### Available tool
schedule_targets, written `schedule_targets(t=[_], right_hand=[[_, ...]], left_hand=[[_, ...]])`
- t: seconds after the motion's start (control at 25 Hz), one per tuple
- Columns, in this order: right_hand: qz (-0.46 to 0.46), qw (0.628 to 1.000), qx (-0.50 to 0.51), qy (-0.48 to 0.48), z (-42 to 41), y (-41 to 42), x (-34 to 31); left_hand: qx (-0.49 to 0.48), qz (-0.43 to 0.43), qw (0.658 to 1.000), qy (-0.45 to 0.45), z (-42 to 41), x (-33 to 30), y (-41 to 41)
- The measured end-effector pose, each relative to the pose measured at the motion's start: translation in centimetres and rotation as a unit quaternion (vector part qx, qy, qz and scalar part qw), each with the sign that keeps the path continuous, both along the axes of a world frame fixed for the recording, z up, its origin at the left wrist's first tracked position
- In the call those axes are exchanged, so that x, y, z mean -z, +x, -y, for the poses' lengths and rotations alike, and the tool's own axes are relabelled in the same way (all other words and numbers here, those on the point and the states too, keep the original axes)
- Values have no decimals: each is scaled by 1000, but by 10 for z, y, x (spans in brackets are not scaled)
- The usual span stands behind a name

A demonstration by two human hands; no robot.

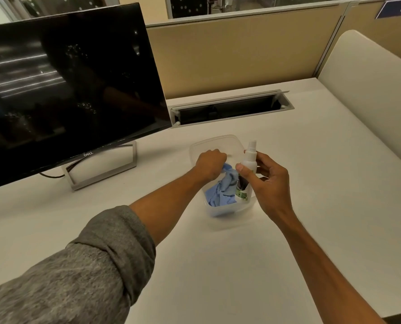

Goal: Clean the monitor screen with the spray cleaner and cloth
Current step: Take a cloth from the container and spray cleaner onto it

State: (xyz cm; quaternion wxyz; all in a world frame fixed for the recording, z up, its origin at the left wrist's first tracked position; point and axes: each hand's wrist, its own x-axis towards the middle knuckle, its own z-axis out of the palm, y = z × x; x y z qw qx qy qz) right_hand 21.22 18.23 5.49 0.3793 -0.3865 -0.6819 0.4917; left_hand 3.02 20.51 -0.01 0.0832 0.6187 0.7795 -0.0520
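- A clear plastic tub [220, 212] sits on the white desk [241, 265], to the right of the monitor [73, 90] and nearer the person; everything below is placed against that tub.
- The blue cloth [220, 192] lies crumpled inside the tub, one end drawn up above its rim.
- The left hand [210, 163] is over the tub's left half, fingers closed in a pinch on the raised end of the cloth, which judging by the pose is being lifted clear of the tub.
- The spray bottle [248, 169] stands upright at the tub's right side, its base low in or just at the tub; which of the two I cannot tell.
- The right hand [265, 181] wraps the bottle's body, thumb in front and fingers behind, clamped on it well below the nozzle, probably so the top stays free to press.
- The monitor, left of the tub and behind it, is dark; specks and faint smears show on the glass, so cleaning looks not yet begun.
- An open cable slot [229, 108] lies in the desk behind the tub, by the partition.
- Both tools seem to be gathered at once, one per hand, ready for spraying then wiping.
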Motion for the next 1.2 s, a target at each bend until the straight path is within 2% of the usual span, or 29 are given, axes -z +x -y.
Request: schedule_targets(t=[0.16,0.28,0.44,0.64,0.76,0.88,0.96,1.04,1.2], right_hand=[[-20,999,-14,-24,3,-6,1],[-32,997,-47,-49,8,-12,2],[-36,993,-91,-61,21,-22,-2],[-53,984,-130,-105,41,-38,-4],[-103,966,-166,-170,58,-49,-10],[-186,906,-252,-285,75,-60,-20],[-197,882,-272,-329,83,-66,-22],[-178,878,-261,-359,89,-73,-21],[-180,860,-259,-400,99,-86,-19]], left_hand=[[-46,71,994,72,6,-12,-7],[-114,182,962,171,23,-26,-12],[-206,352,878,250,66,-53,-15],[-261,551,733,300,130,-81,-20],[-281,586,693,312,166,-88,-22],[-304,607,663,316,198,-83,-25],[-319,635,630,312,216,-79,-28],[-340,655,606,297,231,-76,-30],[-356,649,599,305,254,-68,-32]])
